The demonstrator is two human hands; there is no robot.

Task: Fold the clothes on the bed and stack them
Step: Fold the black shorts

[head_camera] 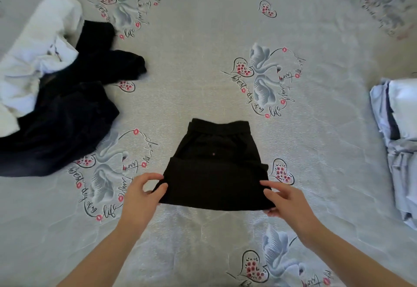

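A pair of black shorts (215, 164) lies mid-bed (203, 65), its near half already doubled over. The left hand (141, 193) pinches the near left corner and the right hand (285, 199) pinches the near right corner. The step looks like a final fold; next, likely carry it to the folded pale stack (397, 142) at right, leaving the unfolded black-and-white pile (52, 88) at left.

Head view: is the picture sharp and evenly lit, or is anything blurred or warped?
Head view: soft, even light, no glare; the black garment shows little fold detail; the far right corner of the bedsheet is blurred; wide-angle warp stretches the edges; both hands, left hand and right hand, are sharp.
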